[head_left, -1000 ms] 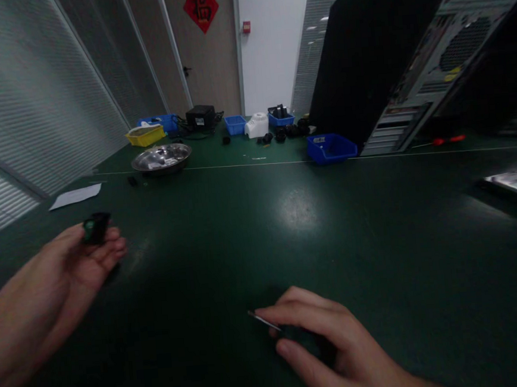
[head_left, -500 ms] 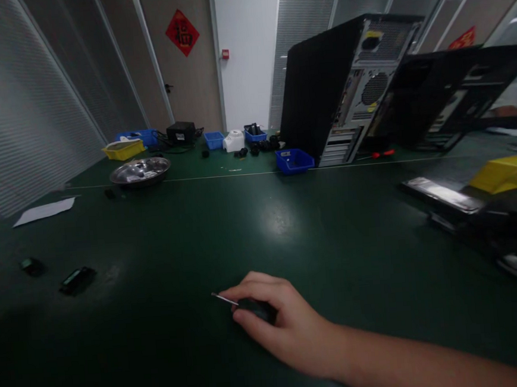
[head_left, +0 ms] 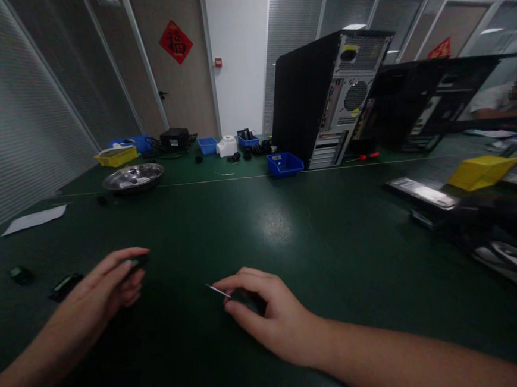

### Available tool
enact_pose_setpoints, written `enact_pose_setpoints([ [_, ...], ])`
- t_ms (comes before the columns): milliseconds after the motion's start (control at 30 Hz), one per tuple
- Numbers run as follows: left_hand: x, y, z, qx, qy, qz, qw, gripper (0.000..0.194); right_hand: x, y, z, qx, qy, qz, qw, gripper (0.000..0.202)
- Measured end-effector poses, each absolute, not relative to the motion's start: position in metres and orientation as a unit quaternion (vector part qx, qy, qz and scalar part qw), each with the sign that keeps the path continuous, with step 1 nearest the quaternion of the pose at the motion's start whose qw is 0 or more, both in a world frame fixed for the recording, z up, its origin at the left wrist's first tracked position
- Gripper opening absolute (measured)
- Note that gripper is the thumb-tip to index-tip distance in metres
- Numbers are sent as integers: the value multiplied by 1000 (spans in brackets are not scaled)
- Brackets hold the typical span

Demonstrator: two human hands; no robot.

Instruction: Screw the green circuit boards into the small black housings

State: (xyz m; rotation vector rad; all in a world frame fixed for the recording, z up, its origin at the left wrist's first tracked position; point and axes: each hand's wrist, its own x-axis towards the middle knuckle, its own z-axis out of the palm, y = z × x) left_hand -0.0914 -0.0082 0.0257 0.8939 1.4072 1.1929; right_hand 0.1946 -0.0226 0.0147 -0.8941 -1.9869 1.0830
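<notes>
My right hand (head_left: 272, 311) rests over the green table, fingers closed around a small screwdriver (head_left: 218, 291). Its thin metal shaft points left past my fingertips, while most of the handle lies hidden in the palm. On the left, my left hand (head_left: 108, 283) pinches a small dark part (head_left: 138, 261) between thumb and index finger; its kind is too dim and blurred to name. Partly behind that hand lies a black part with a green strip (head_left: 65, 286). Farther left sits another small dark piece (head_left: 21, 274).
A metal bowl (head_left: 132, 179) and a paper sheet (head_left: 34, 219) lie at the left. A blue bin (head_left: 285, 164) stands before a black computer tower (head_left: 307, 100). To the right are a hard-drive-like metal box (head_left: 422, 192) and a yellow bin (head_left: 481, 173). Another person sits at far right.
My left hand has come in from the left edge, with a small dark part in its fingers. The right hand keeps its grip on the screwdriver. The view has shifted slightly.
</notes>
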Motion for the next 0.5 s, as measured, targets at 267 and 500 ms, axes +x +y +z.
enact_pose_setpoints([
  [267,-1,12,24,458,473,384,647,29,194,-12,9,-377,-714,413,421,29],
  [500,-13,13,9,531,389,296,692,34,194,-5,6,-363,-731,418,399,29],
])
